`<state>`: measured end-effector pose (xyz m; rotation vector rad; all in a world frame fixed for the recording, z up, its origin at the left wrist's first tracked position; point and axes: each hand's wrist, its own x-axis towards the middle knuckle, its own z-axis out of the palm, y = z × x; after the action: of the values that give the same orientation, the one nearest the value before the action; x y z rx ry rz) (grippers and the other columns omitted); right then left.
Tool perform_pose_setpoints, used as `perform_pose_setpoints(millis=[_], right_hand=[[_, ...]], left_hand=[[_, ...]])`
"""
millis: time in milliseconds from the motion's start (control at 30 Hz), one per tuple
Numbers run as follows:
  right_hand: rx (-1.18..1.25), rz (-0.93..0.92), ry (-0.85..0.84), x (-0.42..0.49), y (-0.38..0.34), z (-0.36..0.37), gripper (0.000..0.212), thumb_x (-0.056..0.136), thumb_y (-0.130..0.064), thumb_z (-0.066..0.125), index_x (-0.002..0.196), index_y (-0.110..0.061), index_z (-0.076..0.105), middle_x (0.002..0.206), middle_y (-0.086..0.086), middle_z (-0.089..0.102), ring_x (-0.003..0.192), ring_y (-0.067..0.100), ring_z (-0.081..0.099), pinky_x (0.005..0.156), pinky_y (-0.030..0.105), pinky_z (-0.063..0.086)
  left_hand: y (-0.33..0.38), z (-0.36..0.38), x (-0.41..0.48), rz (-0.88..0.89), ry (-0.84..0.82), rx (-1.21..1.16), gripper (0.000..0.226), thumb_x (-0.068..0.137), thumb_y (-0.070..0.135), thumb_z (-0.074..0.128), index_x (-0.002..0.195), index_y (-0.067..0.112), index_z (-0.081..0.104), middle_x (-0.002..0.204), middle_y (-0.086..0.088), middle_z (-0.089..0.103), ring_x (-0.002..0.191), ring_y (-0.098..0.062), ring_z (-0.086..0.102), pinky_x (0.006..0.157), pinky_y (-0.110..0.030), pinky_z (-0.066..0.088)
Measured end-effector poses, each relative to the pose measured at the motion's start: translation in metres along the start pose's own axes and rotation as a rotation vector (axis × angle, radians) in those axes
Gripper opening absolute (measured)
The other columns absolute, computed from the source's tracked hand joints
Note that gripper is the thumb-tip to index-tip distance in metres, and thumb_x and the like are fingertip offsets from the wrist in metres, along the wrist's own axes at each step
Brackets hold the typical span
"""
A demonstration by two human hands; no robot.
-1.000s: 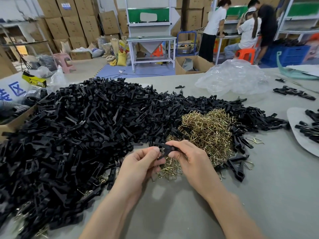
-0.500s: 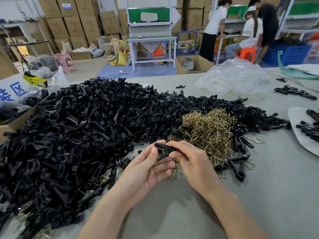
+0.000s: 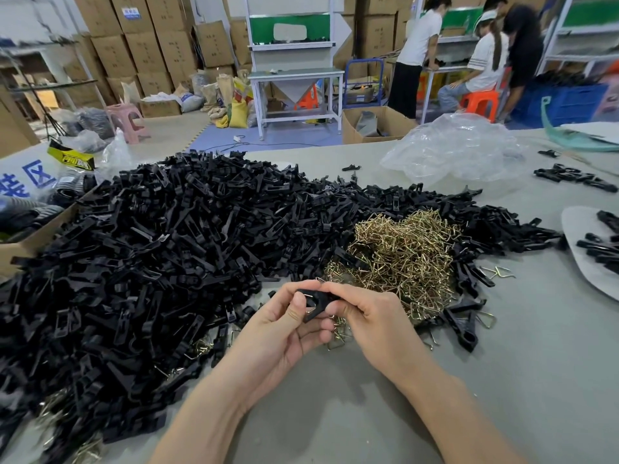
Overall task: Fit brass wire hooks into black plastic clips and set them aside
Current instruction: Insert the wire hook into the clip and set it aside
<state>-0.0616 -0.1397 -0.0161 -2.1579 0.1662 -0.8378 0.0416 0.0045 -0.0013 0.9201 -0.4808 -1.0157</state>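
Pinching one black clip (image 3: 315, 304) between them, both hands hover just above the grey surface (image 3: 502, 380) at its near edge. The left hand (image 3: 278, 333) lies palm up, thumb pressed on the clip's face and fingers (image 3: 311, 333) curled beneath it. The right hand (image 3: 371, 316) grips the clip's other end, its fingers bent over the top. A glint of brass wire shows at the clip's middle, but I cannot tell how far it is seated.

Just past the knuckles sits a tangled heap of brass hooks (image 3: 402, 252), with a few strays (image 3: 499, 271) lying loose to its right. A great mound of black clips (image 3: 167, 246) touches the heap and spreads away to the left. At the right edge a pale pad (image 3: 576, 262) carries several clips (image 3: 599, 251). Farther back lies a crumpled clear plastic bag (image 3: 459, 149). Beyond the surface stand a white workbench (image 3: 294, 75), stacked cardboard boxes (image 3: 144, 45) and three people (image 3: 475, 61) at another bench.
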Motion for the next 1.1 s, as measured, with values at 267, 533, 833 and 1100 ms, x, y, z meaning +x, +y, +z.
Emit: perform_pose_setpoints(millis=[267,533,833,1100], right_hand=[[0.019,0.006,-0.046,0.001,-0.004,-0.003,0.045,0.094,0.001,0.063,0.125,-0.03,0.07,0.073,-0.022,0.066,0.045,-0.002,0.048,0.053,0.003,0.034],[0.035,0.051,-0.074,0.001,-0.007,-0.003,0.069,0.093,0.0,0.064,0.114,-0.065,0.061,0.076,-0.025,0.069,0.043,0.005,0.039,0.051,0.007,0.032],[-0.003,0.098,-0.096,0.001,-0.005,-0.006,0.039,0.095,-0.013,0.068,0.126,-0.038,0.07,0.079,-0.031,0.068,0.05,0.001,0.047,0.055,0.007,0.036],[0.06,0.15,-0.044,0.001,-0.006,-0.016,0.023,0.09,-0.022,0.075,0.111,-0.029,0.073,0.102,-0.018,0.071,0.095,0.006,0.068,0.085,0.018,0.051]], left_hand=[[0.001,-0.003,-0.003,0.01,0.018,0.018,0.025,0.093,0.019,0.055,0.109,0.012,0.073,0.103,-0.028,0.063,0.077,-0.023,0.067,0.072,-0.03,0.058],[0.0,-0.002,-0.006,0.021,0.042,0.074,0.026,0.089,0.018,0.058,0.111,0.007,0.065,0.097,-0.026,0.065,0.072,-0.023,0.064,0.068,-0.028,0.057],[-0.002,-0.001,0.002,0.029,0.085,0.108,0.027,0.09,0.021,0.058,0.113,0.008,0.067,0.089,-0.018,0.07,0.071,-0.022,0.068,0.065,-0.029,0.058],[-0.006,0.002,0.007,0.146,0.145,0.423,0.043,0.085,0.029,0.074,0.125,0.023,0.06,0.092,-0.006,0.072,0.08,-0.022,0.069,0.072,-0.031,0.057]])
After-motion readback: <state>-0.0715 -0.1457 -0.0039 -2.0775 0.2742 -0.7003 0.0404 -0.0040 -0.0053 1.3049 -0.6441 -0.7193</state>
